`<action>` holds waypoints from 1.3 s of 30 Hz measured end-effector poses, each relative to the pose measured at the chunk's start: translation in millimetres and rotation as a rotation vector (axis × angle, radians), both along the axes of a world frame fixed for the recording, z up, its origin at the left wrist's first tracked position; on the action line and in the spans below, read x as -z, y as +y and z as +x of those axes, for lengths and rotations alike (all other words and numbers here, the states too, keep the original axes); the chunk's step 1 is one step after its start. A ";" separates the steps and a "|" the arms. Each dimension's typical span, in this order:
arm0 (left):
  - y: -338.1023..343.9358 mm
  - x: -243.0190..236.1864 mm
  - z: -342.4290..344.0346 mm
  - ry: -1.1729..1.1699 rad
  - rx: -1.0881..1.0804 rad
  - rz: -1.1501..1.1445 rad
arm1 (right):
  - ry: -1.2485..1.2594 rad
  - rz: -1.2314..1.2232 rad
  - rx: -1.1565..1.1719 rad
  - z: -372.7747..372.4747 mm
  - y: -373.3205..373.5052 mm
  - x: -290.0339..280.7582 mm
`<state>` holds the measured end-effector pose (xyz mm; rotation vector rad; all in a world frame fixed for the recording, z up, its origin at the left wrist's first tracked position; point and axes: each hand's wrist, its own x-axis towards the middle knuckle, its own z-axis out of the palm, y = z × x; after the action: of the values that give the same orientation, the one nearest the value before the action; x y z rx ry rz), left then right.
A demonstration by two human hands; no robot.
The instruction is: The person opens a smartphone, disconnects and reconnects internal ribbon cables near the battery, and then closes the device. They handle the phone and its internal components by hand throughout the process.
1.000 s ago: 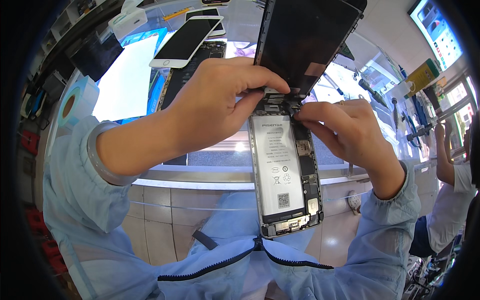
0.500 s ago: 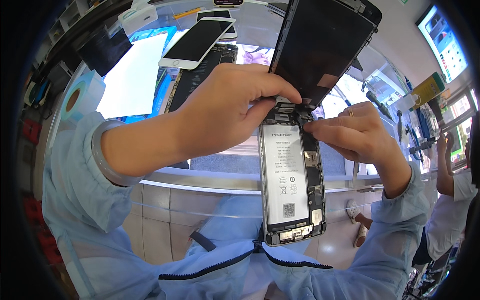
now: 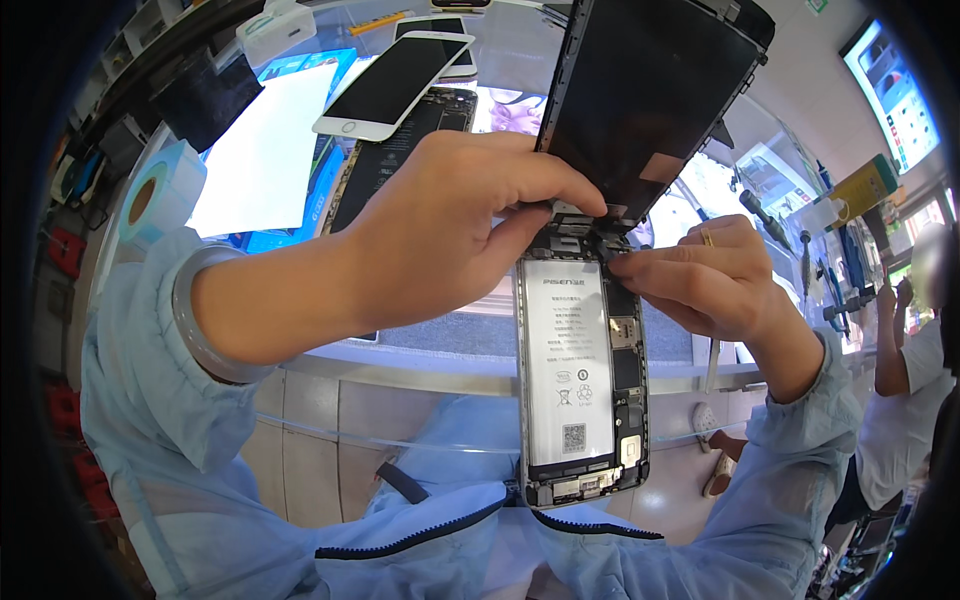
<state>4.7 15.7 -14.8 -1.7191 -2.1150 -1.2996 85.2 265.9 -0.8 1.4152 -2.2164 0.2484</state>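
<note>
An opened phone body [image 3: 568, 380] with a long white battery and dark boards lies lengthwise in front of me; its detached-looking dark screen [image 3: 640, 100] is raised at the top end, joined near small connectors. My left hand [image 3: 470, 220] is closed around that upper end, thumb and index finger at the base of the screen. My right hand [image 3: 700, 280] has its fingers bent and pinched at the connectors on the body's upper right corner; whether a small part is between the fingertips is hidden.
Behind are a white phone [image 3: 390, 85], another opened phone [image 3: 370, 175], a bright white sheet [image 3: 262, 150], a tape roll [image 3: 150, 195] and a white box [image 3: 275, 30]. Tools [image 3: 805, 250] and a bottle [image 3: 860, 185] line the right. Another person [image 3: 910, 400] stands at far right.
The phone, screen and both my hands have shifted right and down in view over the last second. Both hands keep their grip at the upper end.
</note>
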 end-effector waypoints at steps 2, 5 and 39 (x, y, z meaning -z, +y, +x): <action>0.0 -0.2 0.3 -0.006 0.000 0.000 | 0.004 0.021 -0.001 -0.1 -1.5 -2.5; -0.3 -1.3 0.3 -0.007 0.010 -0.004 | 0.018 0.055 0.005 2.2 -3.8 -6.7; 0.4 5.4 -2.7 -0.023 0.086 0.005 | -0.240 -0.155 0.239 23.5 -18.4 -0.7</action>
<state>1.9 16.0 -20.2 -1.8209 -2.0689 -1.3523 108.6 247.5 -0.2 1.0745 -2.4730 0.5171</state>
